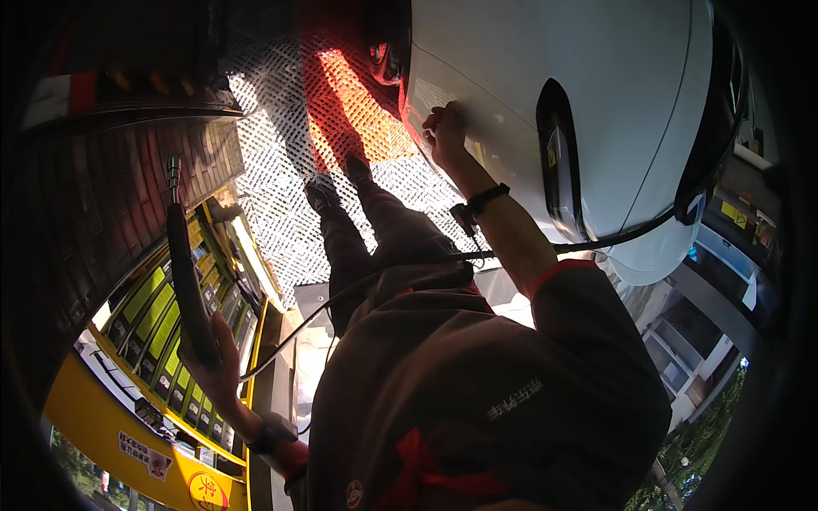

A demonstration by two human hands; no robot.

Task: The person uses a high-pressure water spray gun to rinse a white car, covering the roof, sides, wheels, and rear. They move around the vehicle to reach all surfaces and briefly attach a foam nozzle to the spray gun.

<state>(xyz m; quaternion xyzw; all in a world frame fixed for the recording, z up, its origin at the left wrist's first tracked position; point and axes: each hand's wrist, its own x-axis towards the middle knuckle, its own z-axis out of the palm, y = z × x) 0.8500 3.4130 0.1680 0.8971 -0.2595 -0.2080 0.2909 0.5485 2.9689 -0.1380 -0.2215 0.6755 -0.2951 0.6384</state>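
Note:
In my left hand (214, 358) is a long black-bodied hand tool (192, 281) with a chrome socket fitting (173, 172) at its far end, pointing forward. My right hand (445, 131), its fingers loosely curled, is beside the white car's body panel (498, 70); contact with the panel cannot be told, and no object shows in the hand. Dark bands are on both wrists, with a small black device (463, 218) hanging at the right one. A dark hose or cable (300, 329) passes from near my left hand across my waist towards the car.
Yellow racking with green and black boxes (153, 313) stands at the left, below a dark reddish ribbed surface (140, 185). Perforated floor grating (275, 211) lies under my feet, partly lit red. The car's curved side, with a black oblong fitting (559, 160), borders my right.

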